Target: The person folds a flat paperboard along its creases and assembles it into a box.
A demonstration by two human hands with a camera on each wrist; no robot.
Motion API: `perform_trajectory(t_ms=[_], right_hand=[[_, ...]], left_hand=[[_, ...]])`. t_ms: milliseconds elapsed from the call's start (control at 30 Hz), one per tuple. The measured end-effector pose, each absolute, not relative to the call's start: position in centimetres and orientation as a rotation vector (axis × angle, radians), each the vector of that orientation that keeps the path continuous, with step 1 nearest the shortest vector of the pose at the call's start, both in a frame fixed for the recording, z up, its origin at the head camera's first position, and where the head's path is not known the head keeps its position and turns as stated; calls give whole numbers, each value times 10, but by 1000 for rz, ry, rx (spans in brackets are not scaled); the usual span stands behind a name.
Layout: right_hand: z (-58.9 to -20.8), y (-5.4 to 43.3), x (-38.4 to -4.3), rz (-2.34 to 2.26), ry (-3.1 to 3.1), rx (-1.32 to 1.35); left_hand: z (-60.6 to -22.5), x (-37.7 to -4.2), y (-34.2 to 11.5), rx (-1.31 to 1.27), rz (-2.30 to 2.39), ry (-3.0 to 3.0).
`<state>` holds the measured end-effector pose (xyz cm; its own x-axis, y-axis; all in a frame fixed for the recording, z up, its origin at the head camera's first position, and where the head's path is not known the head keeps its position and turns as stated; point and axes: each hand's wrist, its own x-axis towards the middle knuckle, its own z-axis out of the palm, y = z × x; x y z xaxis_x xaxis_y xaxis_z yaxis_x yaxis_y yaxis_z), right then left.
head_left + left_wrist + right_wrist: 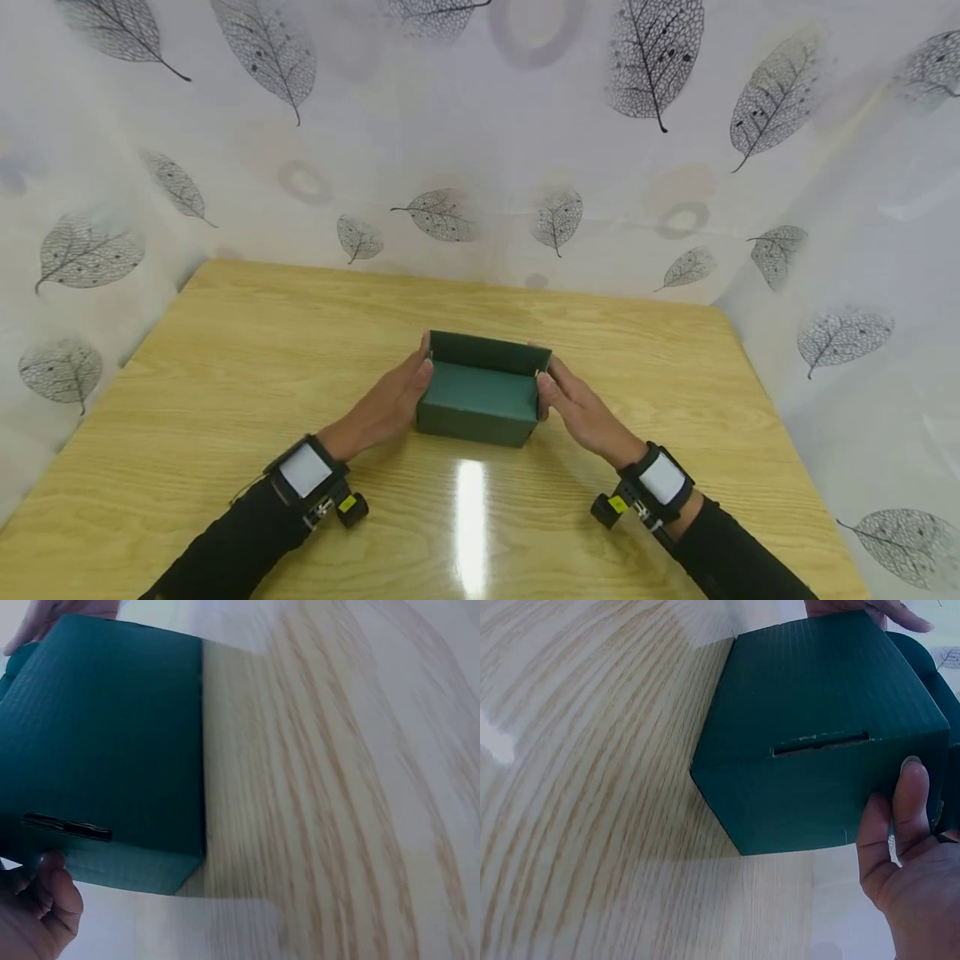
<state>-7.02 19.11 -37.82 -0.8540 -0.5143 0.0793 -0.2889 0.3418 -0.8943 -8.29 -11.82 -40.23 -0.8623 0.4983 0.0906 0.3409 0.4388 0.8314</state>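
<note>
A dark green cardboard box [480, 392] with an open top is held between both hands near the middle of the table, its inside facing the head camera and bare. My left hand [393, 400] grips the left end wall, thumb at the rim. At the opposite end, my right hand [585, 408] holds the right wall in the same way. The wrist views show the outside of the box [112, 735], with a narrow slot near an edge on each side. Whether its lower edge touches the table, I cannot tell.
The light wood-grain table [300, 333] spreads around the hands. A pale curtain [480, 150] printed with leaves hangs along the back and both sides. Each wrist wears a black strap with a small camera.
</note>
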Motion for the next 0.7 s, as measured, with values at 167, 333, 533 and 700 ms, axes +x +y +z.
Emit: perform_trajectory(t_ms=[167,333,533,700], right_hand=[[-377,194,-72,-1527,2374,-708],[-378,196,-72,-1539,2355,-700],[-381,197,-71,-1567,2305,-756],[-383,196,-69,-1574,2299,-804]], left_hand=[[-403,-86,-122,720,1435,2502],[-405,-88,-128,779,1492,2429],[-406,-87,-136,796,1512,2358],[-407,-85,-141,848,1544,2324]])
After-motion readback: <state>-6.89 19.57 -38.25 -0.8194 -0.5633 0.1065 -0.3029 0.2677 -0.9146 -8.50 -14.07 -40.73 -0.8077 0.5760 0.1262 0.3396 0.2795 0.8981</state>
